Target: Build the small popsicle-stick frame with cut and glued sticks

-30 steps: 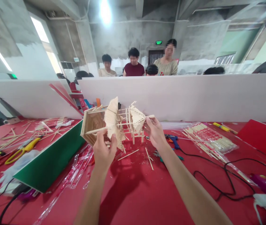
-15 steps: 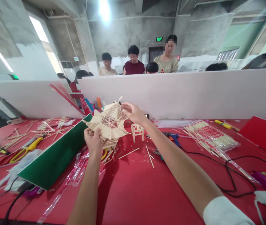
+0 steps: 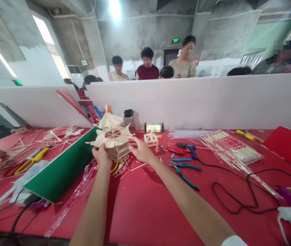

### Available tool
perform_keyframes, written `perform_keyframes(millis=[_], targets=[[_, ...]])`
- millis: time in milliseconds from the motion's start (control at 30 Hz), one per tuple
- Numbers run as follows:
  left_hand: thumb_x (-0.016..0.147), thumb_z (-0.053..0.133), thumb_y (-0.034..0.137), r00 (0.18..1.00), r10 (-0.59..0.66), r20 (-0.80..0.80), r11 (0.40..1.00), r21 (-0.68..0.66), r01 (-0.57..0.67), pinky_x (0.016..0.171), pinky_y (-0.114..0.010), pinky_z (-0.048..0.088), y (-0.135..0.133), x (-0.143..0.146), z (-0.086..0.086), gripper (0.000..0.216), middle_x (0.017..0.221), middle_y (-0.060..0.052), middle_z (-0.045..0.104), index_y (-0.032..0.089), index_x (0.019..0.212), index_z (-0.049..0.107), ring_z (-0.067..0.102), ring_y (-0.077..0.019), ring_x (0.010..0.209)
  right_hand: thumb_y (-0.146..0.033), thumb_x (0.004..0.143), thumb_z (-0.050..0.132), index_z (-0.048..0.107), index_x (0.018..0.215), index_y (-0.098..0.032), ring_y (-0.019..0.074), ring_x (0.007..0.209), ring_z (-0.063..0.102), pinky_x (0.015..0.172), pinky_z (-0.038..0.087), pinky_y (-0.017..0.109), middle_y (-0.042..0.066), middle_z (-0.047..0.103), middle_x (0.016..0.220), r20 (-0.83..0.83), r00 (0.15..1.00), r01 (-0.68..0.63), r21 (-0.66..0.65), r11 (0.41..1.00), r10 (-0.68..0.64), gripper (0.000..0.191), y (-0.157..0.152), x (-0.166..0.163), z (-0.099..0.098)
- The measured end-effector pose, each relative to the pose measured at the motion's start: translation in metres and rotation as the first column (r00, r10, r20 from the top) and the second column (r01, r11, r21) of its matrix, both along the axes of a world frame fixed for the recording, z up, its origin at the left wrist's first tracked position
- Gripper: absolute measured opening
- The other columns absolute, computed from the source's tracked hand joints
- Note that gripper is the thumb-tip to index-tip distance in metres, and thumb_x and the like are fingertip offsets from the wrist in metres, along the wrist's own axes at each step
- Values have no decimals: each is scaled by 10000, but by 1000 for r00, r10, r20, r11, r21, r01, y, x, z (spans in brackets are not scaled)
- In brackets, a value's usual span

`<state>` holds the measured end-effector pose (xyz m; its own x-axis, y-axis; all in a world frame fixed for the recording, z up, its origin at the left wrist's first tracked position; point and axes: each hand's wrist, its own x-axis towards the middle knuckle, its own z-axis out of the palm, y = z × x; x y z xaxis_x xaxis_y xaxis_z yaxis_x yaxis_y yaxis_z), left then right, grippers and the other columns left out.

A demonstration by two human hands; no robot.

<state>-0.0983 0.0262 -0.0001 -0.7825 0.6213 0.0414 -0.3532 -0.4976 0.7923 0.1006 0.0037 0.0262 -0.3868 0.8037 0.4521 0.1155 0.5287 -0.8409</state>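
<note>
A model pavilion [image 3: 113, 138] made of thin wooden sticks, with two tiers of pointed roof, is held between both hands above the red table. My left hand [image 3: 101, 156] grips the lower roof's left edge, thumb on top. On the other side my right hand [image 3: 139, 149] has its fingers closed against the right end of the lower tier. Under the model lie loose sticks [image 3: 121, 165] and the yellow handle of some tool, mostly covered. Just right of my right hand stands a small square stick frame [image 3: 151, 140] on legs.
Green-handled pliers [image 3: 186, 174], a blue pen [image 3: 181, 159] and a blue glue gun [image 3: 190, 148] with a black cable lie to the right. A green board [image 3: 65, 167] leans at left. Packed sticks [image 3: 235, 147] lie far right. A white partition [image 3: 199, 102] runs behind; people are beyond.
The pavilion has tilted back upright and lowered slightly. My right hand has moved from the upper roof peak down to the right side of the lower tier.
</note>
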Motion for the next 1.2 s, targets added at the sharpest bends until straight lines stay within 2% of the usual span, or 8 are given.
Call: perform_keyframes(millis=[267,467,567,700,867,967,1033,1200], targets=[[791,587,196,999,-31,-22,998,-58,30,627,-211,489,-13,4,-9,261,785,46,508,213,919,360,531,-57,606,-215,864,546,477,1379,-202,207,1171,604,1005,473,344,83,611,1312,128,991,-17,-54,998,24,519,5,-15,-20],[815,564,213,988,128,-90,978,-152,-141,563,-200,419,-26,16,-15,277,853,42,466,229,980,342,482,-63,613,-208,856,568,502,1361,-192,208,1182,592,1014,457,342,90,589,1343,131,991,-28,-61,998,36,510,6,-15,-20],[802,581,200,957,199,-211,964,-136,-231,655,-234,441,-38,18,-17,280,898,33,449,226,967,357,506,-84,720,-186,865,551,587,1254,-199,189,1070,643,925,501,320,79,661,1218,136,981,-132,-60,989,139,391,-6,8,-10],[769,637,183,815,343,-467,930,48,-364,784,-246,425,-63,28,-9,277,932,21,451,201,951,428,486,-97,814,-270,893,557,663,1074,-197,178,902,675,810,518,299,58,719,1005,212,935,-262,-124,957,283,222,-29,61,4],[817,624,247,697,240,-676,971,169,-171,778,-260,448,-87,61,6,258,990,-25,516,189,1025,483,541,-132,845,-309,891,547,646,1050,-188,159,794,666,750,506,280,51,709,961,196,971,-105,-166,981,137,223,-38,119,-4],[853,569,253,514,-12,-858,997,29,73,817,-287,461,-80,79,15,168,953,-37,559,187,1003,532,566,-157,863,-300,878,537,647,950,-164,167,779,654,744,489,277,53,708,874,216,975,81,-93,992,-59,189,-34,139,-19],[878,512,247,318,-221,-922,963,-156,218,822,-294,463,-67,89,21,109,917,-31,589,192,969,539,579,-160,847,-302,861,545,647,902,-163,174,775,648,729,478,274,54,705,847,273,942,210,-33,977,-194,177,-32,149,-28],[881,513,293,-372,-510,-775,721,-622,306,742,-283,446,-41,112,24,129,917,-37,675,214,949,589,620,-180,804,-292,836,558,660,851,-187,179,763,652,706,451,263,45,717,824,476,796,404,44,914,-375,147,-33,167,-37]])
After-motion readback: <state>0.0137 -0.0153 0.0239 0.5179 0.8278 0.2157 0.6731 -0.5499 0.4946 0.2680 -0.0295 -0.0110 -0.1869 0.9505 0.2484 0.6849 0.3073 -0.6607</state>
